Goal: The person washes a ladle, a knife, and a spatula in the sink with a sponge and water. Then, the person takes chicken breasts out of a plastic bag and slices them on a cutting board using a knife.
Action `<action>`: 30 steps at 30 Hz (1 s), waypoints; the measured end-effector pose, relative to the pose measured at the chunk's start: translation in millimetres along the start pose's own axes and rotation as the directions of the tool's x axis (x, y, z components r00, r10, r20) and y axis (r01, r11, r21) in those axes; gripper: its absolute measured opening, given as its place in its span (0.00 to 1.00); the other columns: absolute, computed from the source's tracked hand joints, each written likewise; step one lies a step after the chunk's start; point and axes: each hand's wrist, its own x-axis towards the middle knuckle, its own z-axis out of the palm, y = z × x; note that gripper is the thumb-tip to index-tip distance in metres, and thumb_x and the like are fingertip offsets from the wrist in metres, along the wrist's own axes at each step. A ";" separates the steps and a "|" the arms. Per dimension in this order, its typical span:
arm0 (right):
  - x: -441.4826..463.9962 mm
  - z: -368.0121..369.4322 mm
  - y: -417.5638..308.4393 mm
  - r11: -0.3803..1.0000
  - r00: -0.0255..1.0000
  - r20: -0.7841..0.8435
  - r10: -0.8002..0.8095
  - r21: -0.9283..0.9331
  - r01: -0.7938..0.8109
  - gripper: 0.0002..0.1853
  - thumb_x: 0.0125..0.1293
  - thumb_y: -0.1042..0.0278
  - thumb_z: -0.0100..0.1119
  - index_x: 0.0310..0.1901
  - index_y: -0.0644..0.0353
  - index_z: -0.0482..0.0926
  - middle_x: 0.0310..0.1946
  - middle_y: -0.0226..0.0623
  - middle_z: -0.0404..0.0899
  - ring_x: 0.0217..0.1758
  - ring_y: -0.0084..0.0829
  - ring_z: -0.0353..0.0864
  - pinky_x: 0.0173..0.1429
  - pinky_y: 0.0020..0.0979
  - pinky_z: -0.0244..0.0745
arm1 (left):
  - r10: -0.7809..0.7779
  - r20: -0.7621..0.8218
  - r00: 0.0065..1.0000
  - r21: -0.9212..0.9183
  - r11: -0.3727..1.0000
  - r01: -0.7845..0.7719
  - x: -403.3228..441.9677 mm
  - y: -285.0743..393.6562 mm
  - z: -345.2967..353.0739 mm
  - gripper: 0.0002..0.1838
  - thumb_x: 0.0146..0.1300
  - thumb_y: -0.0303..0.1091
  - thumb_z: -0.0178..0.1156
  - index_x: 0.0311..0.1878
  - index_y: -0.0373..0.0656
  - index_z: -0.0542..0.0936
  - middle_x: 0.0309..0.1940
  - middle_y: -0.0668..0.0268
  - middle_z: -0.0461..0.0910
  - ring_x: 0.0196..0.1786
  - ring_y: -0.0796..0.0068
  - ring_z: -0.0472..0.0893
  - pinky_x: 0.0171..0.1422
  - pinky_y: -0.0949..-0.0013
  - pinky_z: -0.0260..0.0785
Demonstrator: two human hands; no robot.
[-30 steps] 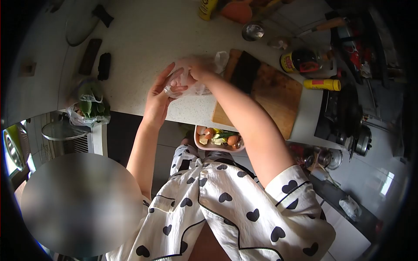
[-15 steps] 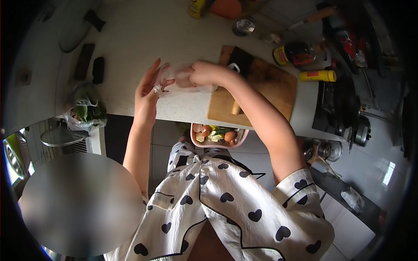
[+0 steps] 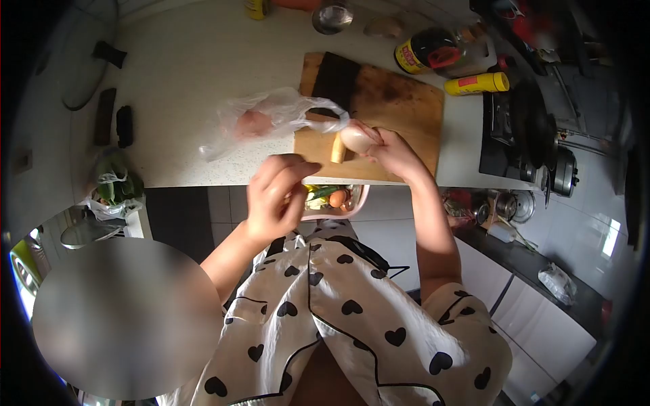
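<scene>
My right hand [image 3: 396,157], above the front of the wooden cutting board [image 3: 406,115], pinches a pale, smooth piece of raw meat [image 3: 359,137]. Its exact kind is unclear. A cleaver lies on the board, with a dark blade [image 3: 335,81] and a light wooden handle [image 3: 338,149]. My left hand [image 3: 276,193] hovers by the counter's front edge, fingers loosely bent and apart, with nothing visible in them. Beyond it, a clear plastic bag [image 3: 291,115] lies on the counter with a pinkish lump [image 3: 254,124] inside. The bag's handle end reaches the meat in my right hand.
Below the counter edge stands a pink bin [image 3: 359,203] with eggshells and vegetable scraps. A dark sauce bottle [image 3: 423,53], a yellow container [image 3: 477,84] and a metal bowl [image 3: 332,17] stand behind the board. The stove [image 3: 497,139] is at right, bagged greens [image 3: 116,186] at left.
My right hand came out of the plastic bag and moved right over the board with the meat. My left hand let go of the bag and drew back toward my body. The bag now lies on the counter.
</scene>
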 end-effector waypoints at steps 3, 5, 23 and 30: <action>17.3 -13.3 43.9 0.933 0.949 -0.290 -0.123 -0.361 0.011 0.11 0.55 0.76 0.46 0.40 0.64 0.71 0.37 0.53 0.76 0.44 0.50 0.76 0.44 0.39 0.70 | -0.439 0.212 0.873 -0.025 0.891 0.454 -2.0 -22.5 55.7 0.19 0.49 0.17 0.49 0.47 0.40 0.75 0.39 0.54 0.76 0.42 0.52 0.75 0.45 0.61 0.68; 38.1 -14.5 76.3 0.905 0.874 -0.402 -0.273 -0.415 0.092 0.11 0.56 0.77 0.44 0.41 0.61 0.71 0.38 0.53 0.76 0.45 0.54 0.73 0.44 0.43 0.69 | -0.443 0.035 0.896 0.069 0.895 0.440 -10.8 -58.7 88.3 0.21 0.50 0.17 0.50 0.50 0.41 0.74 0.46 0.51 0.74 0.49 0.48 0.73 0.53 0.58 0.66; 45.3 -10.5 133.8 0.723 0.735 -0.318 -0.599 -0.610 0.325 0.36 0.47 0.73 0.59 0.61 0.61 0.58 0.56 0.47 0.65 0.55 0.52 0.65 0.59 0.47 0.62 | -0.519 -0.202 0.830 0.753 0.460 0.471 2.7 -144.8 119.9 0.18 0.55 0.28 0.49 0.51 0.38 0.67 0.45 0.49 0.73 0.42 0.48 0.76 0.45 0.54 0.71; 34.6 -5.8 143.1 0.737 0.753 -0.293 -0.589 -0.577 0.352 0.39 0.48 0.72 0.59 0.64 0.60 0.54 0.58 0.48 0.62 0.59 0.51 0.61 0.63 0.46 0.57 | -0.464 -0.261 0.847 0.779 0.417 0.469 -13.0 -137.3 131.4 0.23 0.51 0.24 0.51 0.54 0.35 0.66 0.49 0.50 0.70 0.49 0.49 0.73 0.48 0.57 0.71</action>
